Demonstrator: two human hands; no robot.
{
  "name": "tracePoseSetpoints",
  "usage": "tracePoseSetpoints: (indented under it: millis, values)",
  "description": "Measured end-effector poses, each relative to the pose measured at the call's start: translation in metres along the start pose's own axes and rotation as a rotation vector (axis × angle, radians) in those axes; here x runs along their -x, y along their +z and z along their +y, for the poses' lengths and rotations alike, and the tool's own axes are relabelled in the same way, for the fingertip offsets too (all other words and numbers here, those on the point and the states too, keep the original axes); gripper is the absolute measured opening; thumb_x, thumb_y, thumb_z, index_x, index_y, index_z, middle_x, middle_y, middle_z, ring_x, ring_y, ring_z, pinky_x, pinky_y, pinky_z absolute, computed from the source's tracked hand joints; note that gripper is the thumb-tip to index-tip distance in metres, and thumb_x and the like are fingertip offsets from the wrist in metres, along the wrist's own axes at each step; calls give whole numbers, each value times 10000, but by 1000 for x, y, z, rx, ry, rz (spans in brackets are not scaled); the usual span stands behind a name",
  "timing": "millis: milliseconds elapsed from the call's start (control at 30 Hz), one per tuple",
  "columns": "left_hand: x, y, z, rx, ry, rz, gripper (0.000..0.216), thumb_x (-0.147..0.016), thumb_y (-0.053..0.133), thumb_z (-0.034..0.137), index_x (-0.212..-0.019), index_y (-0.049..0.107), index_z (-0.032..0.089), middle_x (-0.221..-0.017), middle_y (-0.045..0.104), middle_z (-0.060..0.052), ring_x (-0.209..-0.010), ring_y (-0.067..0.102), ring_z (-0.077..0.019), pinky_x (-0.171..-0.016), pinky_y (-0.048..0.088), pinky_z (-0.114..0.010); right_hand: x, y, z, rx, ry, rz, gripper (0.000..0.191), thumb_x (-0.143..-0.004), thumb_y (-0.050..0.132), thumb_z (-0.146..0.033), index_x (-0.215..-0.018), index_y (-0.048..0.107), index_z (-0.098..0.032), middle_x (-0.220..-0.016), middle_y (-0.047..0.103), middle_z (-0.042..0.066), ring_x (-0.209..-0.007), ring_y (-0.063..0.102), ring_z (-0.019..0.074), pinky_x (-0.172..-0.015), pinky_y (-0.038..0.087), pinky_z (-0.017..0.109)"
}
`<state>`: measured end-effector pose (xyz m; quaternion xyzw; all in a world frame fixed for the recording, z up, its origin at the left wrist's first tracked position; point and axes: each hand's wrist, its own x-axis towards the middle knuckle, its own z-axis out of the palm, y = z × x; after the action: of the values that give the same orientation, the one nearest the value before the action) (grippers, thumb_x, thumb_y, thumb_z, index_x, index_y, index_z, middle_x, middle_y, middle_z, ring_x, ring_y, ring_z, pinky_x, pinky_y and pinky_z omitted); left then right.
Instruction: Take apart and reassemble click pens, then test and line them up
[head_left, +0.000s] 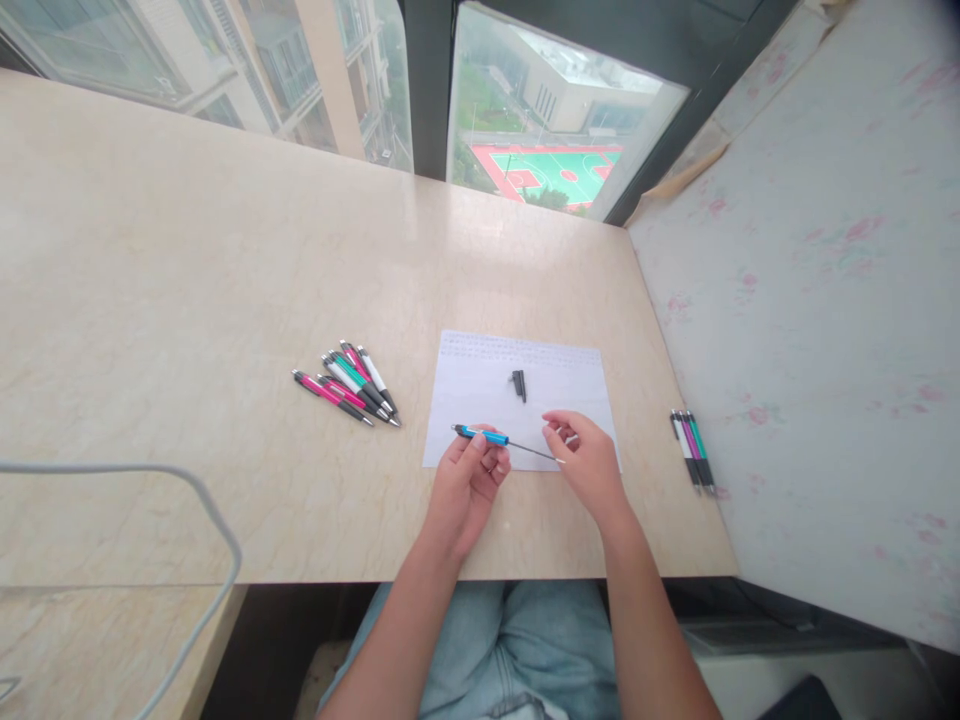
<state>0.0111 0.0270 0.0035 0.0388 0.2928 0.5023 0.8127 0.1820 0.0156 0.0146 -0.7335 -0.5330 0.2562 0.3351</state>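
My left hand [469, 485] is closed around the blue barrel of a pen [491, 437], its black clip end pointing left. A thin dark refill [531, 450] sticks out of the barrel's right end, its pale tip reaching the edge of my right hand [589, 460]. The fingers of that hand are curled, thumb and forefinger close to each other; whatever they may pinch is too small to make out. Beneath both hands lies a white sheet of paper [457, 390] with faint writing along its top. Small black pen parts [519, 385] rest on the sheet beyond my hands.
To the left, several pens [349, 385] in pink, white and green lie in a loose pile. Several more pens [691, 450] lie side by side at the right, near the patterned wall [810, 330]. A grey cable [214, 510] loops over the desk's front left.
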Motion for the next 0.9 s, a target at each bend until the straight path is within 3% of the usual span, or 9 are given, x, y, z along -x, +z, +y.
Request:
tracePoseSetpoints:
  millis: [100,300,533,700,900]
  values:
    - [0,-1,0,5,-4,0,222,-751,801,255,-910,693,144,-833,692,-23,-668,617,-81,-665,518,-206,-28,8,3,147,-75,3,295,-830,521,-266,-1043,698,-163,-880,684,61,-645,564,148,-707,492,306]
    - [-1,-3,-1,-8,-13,-6,204,-771,784,248,-917,691,140,-844,699,-36,-677,619,-90,-664,509,-214,-56,21,5,285,-144,-68,367,-799,544,-208,-1141,675,-190,-867,657,28,-749,577,164,-779,455,292]
    - [-1,-2,0,-25,-19,-6,194,-776,777,240,-917,695,135,-842,691,-36,-690,618,-94,-677,504,-210,-55,23,3,307,-127,-59,295,-829,532,-211,-1080,686,-191,-841,649,24,-761,582,167,-755,439,275]
    - [-1,-3,0,-38,-21,-6,207,-775,779,248,-920,695,126,-832,688,-37,-688,618,-91,-675,501,-205,-51,21,2,429,-121,7,277,-860,496,-176,-1056,691,-188,-948,662,57,-735,587,160,-732,427,278]
    - [-2,-5,-2,-28,-10,-16,196,-788,768,239,-932,687,132,-848,692,-33,-692,620,-88,-674,504,-202,-37,12,7,576,-93,34,253,-859,493,-177,-987,710,-199,-934,679,73,-756,604,192,-669,411,293]
